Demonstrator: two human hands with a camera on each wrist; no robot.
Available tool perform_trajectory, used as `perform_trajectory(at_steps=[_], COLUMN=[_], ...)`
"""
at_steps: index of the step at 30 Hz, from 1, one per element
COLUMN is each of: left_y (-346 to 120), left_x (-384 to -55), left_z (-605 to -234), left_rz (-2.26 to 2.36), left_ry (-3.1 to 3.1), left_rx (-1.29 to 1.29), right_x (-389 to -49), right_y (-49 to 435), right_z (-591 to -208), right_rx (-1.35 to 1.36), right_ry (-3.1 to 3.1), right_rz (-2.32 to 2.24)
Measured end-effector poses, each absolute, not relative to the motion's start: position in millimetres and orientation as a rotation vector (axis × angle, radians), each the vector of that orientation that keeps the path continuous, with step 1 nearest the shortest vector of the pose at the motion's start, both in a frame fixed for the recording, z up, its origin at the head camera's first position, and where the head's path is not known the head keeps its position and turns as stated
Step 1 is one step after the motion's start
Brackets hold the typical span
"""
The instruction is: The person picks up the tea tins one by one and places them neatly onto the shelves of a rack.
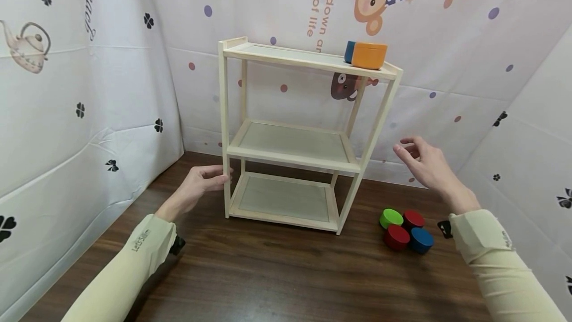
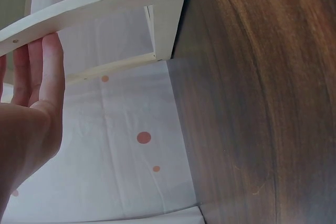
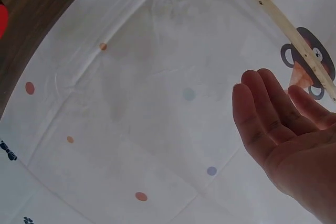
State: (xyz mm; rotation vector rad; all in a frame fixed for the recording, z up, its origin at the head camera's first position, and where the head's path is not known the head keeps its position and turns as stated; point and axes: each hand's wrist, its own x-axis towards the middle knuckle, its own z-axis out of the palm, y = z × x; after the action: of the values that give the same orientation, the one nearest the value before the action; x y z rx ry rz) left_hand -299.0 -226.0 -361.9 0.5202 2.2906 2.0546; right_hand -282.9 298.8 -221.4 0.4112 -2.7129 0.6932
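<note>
A three-tier shelf rack (image 1: 290,160) with a pale wood frame and grey-green panels stands on the table. At its front left post, below the middle tier, my left hand (image 1: 198,185) holds on, thumb in front and fingers passing behind. The left wrist view shows these fingers (image 2: 51,72) against the post (image 2: 84,8). My right hand (image 1: 424,163) is raised off the shelf's right side, fingers loosely bent around nothing. In the right wrist view this hand (image 3: 289,129) hangs before the cloth. On the top tier's right end sit an orange block (image 1: 369,56) and a blue one (image 1: 349,51) partly behind it.
Below my right hand, a green round block (image 1: 391,218), two red ones (image 1: 396,237) and a blue one (image 1: 421,240) are clustered on the dark wooden table (image 1: 277,272). White patterned cloth (image 1: 196,108) hangs behind the shelf and along both sides.
</note>
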Motion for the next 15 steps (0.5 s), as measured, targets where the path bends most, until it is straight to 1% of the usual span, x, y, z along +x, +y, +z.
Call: perform_trajectory(at_steps=[15], left_y=[-226], left_x=[-301], left_z=[-363], left_rz=[2.061], left_ry=[2.305], left_rx=[0.546], right_x=[-283], right_y=[303], right_z=[-237], right_rx=[0.371], right_ry=[-2.755], right_rz=[0.602])
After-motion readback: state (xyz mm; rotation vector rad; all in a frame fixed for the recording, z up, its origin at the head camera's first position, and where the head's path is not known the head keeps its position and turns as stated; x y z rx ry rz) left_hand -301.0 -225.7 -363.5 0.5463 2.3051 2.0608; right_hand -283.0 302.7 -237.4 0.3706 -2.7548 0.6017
